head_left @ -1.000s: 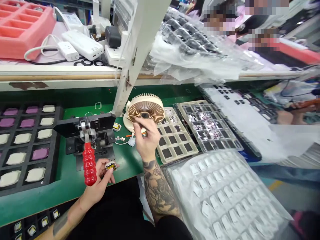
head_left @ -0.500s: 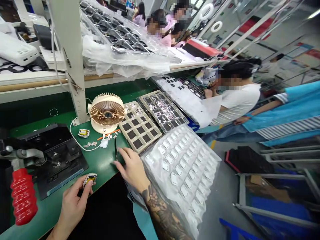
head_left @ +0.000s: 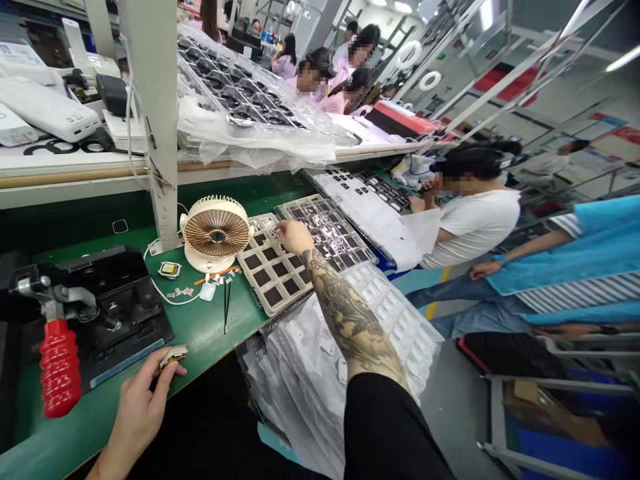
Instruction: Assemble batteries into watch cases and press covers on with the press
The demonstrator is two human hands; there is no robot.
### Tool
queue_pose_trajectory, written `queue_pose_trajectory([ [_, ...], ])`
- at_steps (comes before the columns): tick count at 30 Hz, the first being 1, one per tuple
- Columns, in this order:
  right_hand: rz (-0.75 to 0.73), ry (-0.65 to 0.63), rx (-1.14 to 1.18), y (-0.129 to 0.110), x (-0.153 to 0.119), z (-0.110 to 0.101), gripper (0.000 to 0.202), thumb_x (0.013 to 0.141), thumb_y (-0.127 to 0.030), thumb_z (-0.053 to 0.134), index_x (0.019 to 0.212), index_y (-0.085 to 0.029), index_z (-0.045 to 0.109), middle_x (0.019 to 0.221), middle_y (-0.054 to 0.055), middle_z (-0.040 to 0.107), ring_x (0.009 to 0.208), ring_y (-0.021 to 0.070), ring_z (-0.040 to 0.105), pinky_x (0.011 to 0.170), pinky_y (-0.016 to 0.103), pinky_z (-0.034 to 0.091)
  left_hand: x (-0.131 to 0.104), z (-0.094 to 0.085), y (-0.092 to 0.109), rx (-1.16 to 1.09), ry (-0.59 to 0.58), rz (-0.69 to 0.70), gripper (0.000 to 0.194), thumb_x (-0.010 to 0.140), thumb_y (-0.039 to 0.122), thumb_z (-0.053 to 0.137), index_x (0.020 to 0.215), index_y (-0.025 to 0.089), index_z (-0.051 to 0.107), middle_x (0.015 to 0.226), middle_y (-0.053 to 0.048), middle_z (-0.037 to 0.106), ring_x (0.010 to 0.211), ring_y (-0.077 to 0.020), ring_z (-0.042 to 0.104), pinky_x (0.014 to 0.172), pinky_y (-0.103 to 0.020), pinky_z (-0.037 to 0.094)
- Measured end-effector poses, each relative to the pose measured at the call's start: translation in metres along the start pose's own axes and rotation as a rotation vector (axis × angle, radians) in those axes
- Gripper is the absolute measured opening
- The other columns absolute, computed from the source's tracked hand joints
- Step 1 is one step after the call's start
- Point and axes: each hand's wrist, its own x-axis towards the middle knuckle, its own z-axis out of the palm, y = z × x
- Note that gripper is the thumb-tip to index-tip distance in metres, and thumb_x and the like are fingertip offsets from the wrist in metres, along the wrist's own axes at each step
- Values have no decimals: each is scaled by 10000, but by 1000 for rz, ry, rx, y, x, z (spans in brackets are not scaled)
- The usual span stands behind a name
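My left hand (head_left: 143, 400) pinches a small watch-like module (head_left: 173, 357) with a silvery case and a yellow part, held over the bench's front edge. My right hand (head_left: 296, 237) is stretched out to the far end of a beige compartment tray (head_left: 261, 283). Its fingers are bent together at the small pale parts there; what they grip, if anything, is hidden. Black tweezers (head_left: 227, 308) lie on the green bench between my hands. A second module (head_left: 170, 269) with a yellow face rests near the fan, and small pale pieces (head_left: 181, 292) lie in front of it.
A cream fan (head_left: 217, 233) stands behind the tweezers. At left is a black clamp fixture with a red handle (head_left: 60, 370). Another tray (head_left: 327, 227) of small parts sits beyond my right hand. Below my forearm is a plastic-covered tray (head_left: 395, 307). A co-worker (head_left: 475, 213) sits at right.
My right hand has left the tweezers on the bench and reached forward to the beige tray. The module in my left hand has tilted. The plastic sheet by my right arm has shifted.
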Motion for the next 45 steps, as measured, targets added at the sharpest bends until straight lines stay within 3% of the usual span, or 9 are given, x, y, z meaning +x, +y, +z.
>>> queue_pose_trajectory([
  [7, 122, -79, 62, 0, 35, 19, 364, 1063, -462, 730, 1280, -172, 709, 1277, 82, 736, 1118, 226, 741, 990, 450, 655, -2, 6, -4, -69, 13, -12, 414, 1072, 526, 653, 1347, 220, 700, 976, -80, 848, 804, -231, 794, 711, -308, 628],
  [12, 172, 35, 131, -1, 11, -7, 160, 1065, -266, 663, 1091, -120, 724, 1072, 95, 796, 1004, 204, 744, 973, 374, 597, 0, 2, 1, -106, 15, -47, 396, 1071, 519, 661, 1332, 222, 650, 1020, -92, 854, 852, -259, 812, 734, -346, 638],
  [15, 155, 89, 192, -11, -36, -25, 104, 1007, -151, 587, 998, -144, 691, 903, 83, 791, 877, 193, 715, 869, 307, 537, 5, -1, 12, -132, -55, -49, 355, 1092, 512, 623, 1301, 229, 673, 1124, -110, 840, 956, -271, 820, 807, -361, 637],
  [19, -51, 172, 374, -49, -138, -25, 68, 1039, -256, 583, 1004, -220, 629, 836, 15, 698, 735, 173, 611, 746, 307, 474, 14, -1, 34, -162, -161, -26, 262, 1113, 456, 603, 1241, 239, 674, 1086, -73, 811, 975, -233, 790, 866, -328, 595],
  [23, -165, 162, 820, -108, -228, 5, 70, 1062, -313, 629, 1038, -247, 634, 889, 2, 675, 759, 163, 639, 726, 304, 512, 26, -1, 48, -67, -142, 76, 223, 1106, 414, 624, 1190, 226, 710, 1025, -56, 764, 858, -191, 688, 825, -304, 538],
  [26, -92, 100, 1094, -150, -260, 41, 97, 1069, -335, 662, 1030, -246, 669, 884, 2, 688, 736, 155, 661, 681, 294, 538, 33, -9, 54, -112, -247, 165, 202, 1107, 369, 631, 1157, 213, 749, 1127, -88, 754, 982, -212, 702, 912, -321, 552],
  [30, -164, -1, 1168, -182, -260, 74, 123, 1078, -329, 667, 1011, -242, 722, 925, 21, 734, 821, 176, 712, 764, 321, 593, 33, -23, 61, -193, -407, 221, 197, 1101, 355, 649, 1129, 209, 777, 1290, -138, 727, 1209, -275, 701, 1107, -408, 541],
  [38, -563, -175, 1117, -193, -233, 74, 210, 1092, -230, 633, 1213, -276, 799, 1121, 61, 797, 1042, 215, 759, 919, 384, 628, 31, -33, 59, -248, -252, 176, 221, 1101, 383, 640, 1145, 194, 747, 1160, -125, 738, 1084, -258, 707, 1008, -395, 579],
  [45, -345, 4, 1248, -196, -232, 73, 117, 1051, -248, 710, 1020, -270, 821, 946, 39, 762, 886, 204, 727, 800, 373, 617, 28, -34, 65, 27, -143, 127, 210, 1099, 366, 648, 1143, 202, 770, 989, -68, 793, 844, -192, 710, 818, -314, 557],
])
